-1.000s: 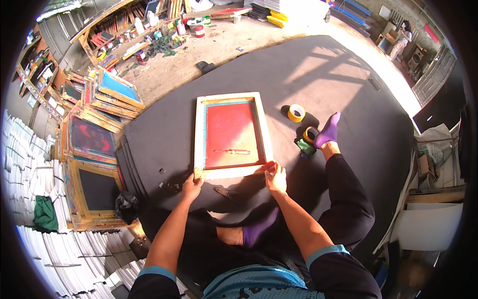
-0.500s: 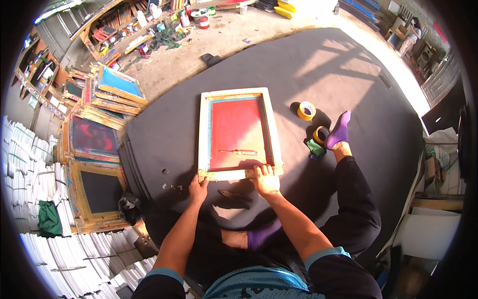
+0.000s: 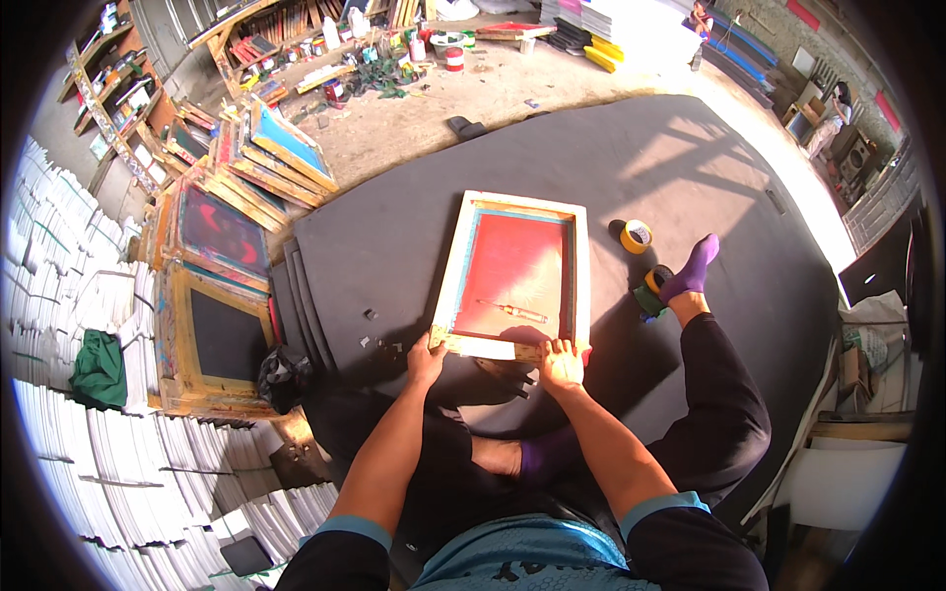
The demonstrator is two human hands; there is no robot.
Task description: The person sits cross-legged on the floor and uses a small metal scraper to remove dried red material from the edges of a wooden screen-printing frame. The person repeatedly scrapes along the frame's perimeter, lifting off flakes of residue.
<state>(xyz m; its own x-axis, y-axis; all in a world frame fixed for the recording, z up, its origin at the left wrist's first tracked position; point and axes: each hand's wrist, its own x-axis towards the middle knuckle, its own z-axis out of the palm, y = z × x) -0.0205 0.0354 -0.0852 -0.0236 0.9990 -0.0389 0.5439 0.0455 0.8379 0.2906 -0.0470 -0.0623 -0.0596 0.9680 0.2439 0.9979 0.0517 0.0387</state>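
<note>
A wooden screen-printing frame [image 3: 579, 231] with red mesh lies on the dark padded mat in front of me. My left hand [image 3: 426, 362] is closed on its near left corner, thumb along the side. My right hand [image 3: 562, 364] is wrapped over the near rail close to the right corner, fingers on top. On the red mesh rests a screwdriver [image 3: 525, 314] with a clear reddish handle, its shaft pointing left. Just below the near rail lies a dark tool [image 3: 512, 378], perhaps pliers, partly lost in shadow.
Two yellow tape rolls [image 3: 638, 236] and a green cloth lie near my purple-socked foot [image 3: 695, 269]. Left of the mat [image 3: 394, 217] lean several screen frames [image 3: 177, 384], beside tall stacks of white sheets [image 3: 118, 463]. Small scraps lie left of the frame. Another person [image 3: 830, 120] is far right.
My view has swung, so the scene sits further right and looks slightly turned clockwise. Both hands keep the same grip on the frame, and the screwdriver stays on the mesh.
</note>
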